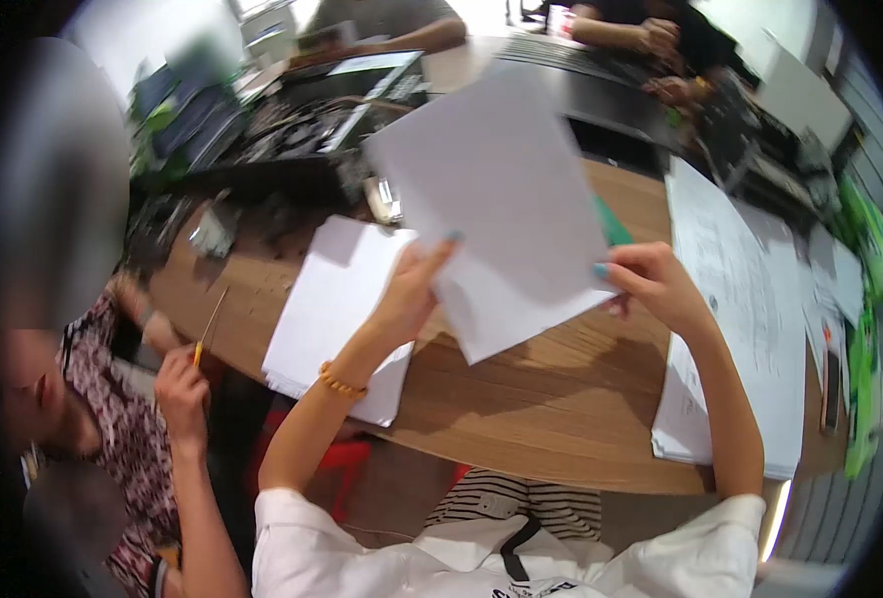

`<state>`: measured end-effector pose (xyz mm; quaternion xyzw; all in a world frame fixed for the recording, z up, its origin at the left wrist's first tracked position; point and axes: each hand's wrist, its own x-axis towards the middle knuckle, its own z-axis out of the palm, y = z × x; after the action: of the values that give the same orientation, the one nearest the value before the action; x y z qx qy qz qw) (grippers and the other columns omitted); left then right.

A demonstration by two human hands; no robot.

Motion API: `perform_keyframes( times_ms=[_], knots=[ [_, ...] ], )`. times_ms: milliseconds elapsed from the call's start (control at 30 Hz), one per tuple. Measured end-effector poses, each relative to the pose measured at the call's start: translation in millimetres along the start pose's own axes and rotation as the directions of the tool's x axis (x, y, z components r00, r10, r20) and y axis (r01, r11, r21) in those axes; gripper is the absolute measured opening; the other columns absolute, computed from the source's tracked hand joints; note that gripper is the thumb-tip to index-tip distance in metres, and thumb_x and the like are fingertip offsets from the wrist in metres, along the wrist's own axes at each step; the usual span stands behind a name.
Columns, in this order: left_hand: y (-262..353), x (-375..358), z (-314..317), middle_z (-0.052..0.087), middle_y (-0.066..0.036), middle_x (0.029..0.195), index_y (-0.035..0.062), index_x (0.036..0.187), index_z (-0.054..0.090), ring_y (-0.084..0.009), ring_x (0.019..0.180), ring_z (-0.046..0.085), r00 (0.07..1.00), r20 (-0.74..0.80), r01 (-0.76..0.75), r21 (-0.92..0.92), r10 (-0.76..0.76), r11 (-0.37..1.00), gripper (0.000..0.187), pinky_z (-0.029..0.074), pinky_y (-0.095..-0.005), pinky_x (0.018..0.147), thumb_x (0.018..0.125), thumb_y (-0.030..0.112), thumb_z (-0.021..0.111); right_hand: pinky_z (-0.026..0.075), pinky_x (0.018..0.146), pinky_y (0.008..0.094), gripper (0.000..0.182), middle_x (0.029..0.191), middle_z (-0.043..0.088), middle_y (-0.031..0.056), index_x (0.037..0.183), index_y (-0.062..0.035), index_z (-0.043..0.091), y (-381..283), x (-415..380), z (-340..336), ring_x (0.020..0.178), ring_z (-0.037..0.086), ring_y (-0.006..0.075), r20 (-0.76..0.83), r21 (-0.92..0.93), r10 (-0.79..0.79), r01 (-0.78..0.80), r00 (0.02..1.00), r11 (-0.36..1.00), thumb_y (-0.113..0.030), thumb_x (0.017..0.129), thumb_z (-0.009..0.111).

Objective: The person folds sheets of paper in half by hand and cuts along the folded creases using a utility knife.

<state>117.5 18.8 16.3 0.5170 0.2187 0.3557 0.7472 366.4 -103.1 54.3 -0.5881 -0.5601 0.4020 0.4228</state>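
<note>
A white paper sheet [501, 199], possibly several together, is raised tilted above the table between my two hands. My left hand [412, 289] pinches its lower left edge, thumb on the face turned to me. At the lower right corner, my right hand [656, 284] grips the paper between thumb and fingers. Beneath my left forearm lies a stack of blank white paper [307, 324]. To the right of my right arm is a thicker stack of printed sheets [735, 309]. Part of a green object [613, 221] shows behind the raised paper.
On the left, a co-worker's hand [182, 389] holds a thin tool with a yellow handle [198, 354]. An open black case [262, 149] with tangled parts stands at the back left. Other people's arms [641, 40] rest across the wooden table [521, 419]. Green bags [865, 329] hang at right.
</note>
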Motion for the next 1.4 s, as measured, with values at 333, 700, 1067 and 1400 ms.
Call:
perform_keyframes(
  times_ms=[333, 700, 1067, 1400],
  knots=[
    [7, 3, 4, 0.061, -0.012, 0.086, -0.0037, 0.105, 0.044, -0.0152, 0.059, 0.062, 0.927, 0.353, 0.050, 0.215, -0.126, 0.975, 0.025, 0.047, -0.0215, 0.042, 0.091, 0.016, 0.048, 0.041, 0.042, 0.0205, 0.021, 0.060, 0.051, 0.0005, 0.078, 0.0011, 0.057, 10, 6, 3, 0.050, 0.052, 0.0066, -0.190, -0.134, -0.045, 0.019, 0.981, 0.991, -0.014, 0.091, 0.051],
    [30, 8, -9, 0.062, -0.009, 0.065, -0.0047, 0.113, 0.048, -0.0103, 0.048, 0.056, 0.975, 0.051, 0.155, 0.548, -0.218, 0.822, 0.041, 0.042, -0.0222, 0.038, 0.089, 0.028, 0.053, 0.034, 0.039, 0.0194, 0.022, 0.054, 0.048, -0.0025, 0.075, -0.0023, 0.058, 21, 8, -7, 0.047, 0.045, 0.0037, -0.183, -0.035, 0.079, -0.087, 0.980, 0.996, -0.019, 0.089, 0.054],
    [-52, 23, 5, 0.045, -0.021, 0.124, 0.0060, 0.125, 0.043, -0.0385, 0.120, 0.037, 0.838, 0.493, -0.468, 0.870, 0.233, -0.158, 0.057, 0.028, -0.0518, 0.098, 0.087, 0.048, 0.044, 0.034, 0.038, 0.0177, 0.027, 0.052, 0.051, -0.0019, 0.074, -0.0027, 0.060, 5, 0, 23, 0.041, 0.042, 0.0043, 0.039, -0.199, 0.417, -0.402, 0.908, 0.894, -0.024, 0.089, 0.053],
    [-23, 47, 40, 0.035, -0.020, 0.135, 0.0006, 0.126, 0.039, -0.0324, 0.130, 0.027, 0.903, 0.426, -0.418, 0.900, 0.051, -0.124, 0.046, 0.023, -0.0485, 0.105, 0.094, 0.033, 0.033, 0.042, 0.080, 0.0421, 0.037, 0.098, 0.052, 0.0187, 0.098, 0.0022, 0.052, 57, 66, -10, 0.096, 0.049, 0.0330, -0.338, -0.912, -0.314, -0.227, 0.887, 0.341, -0.031, 0.082, 0.059]
  ],
)
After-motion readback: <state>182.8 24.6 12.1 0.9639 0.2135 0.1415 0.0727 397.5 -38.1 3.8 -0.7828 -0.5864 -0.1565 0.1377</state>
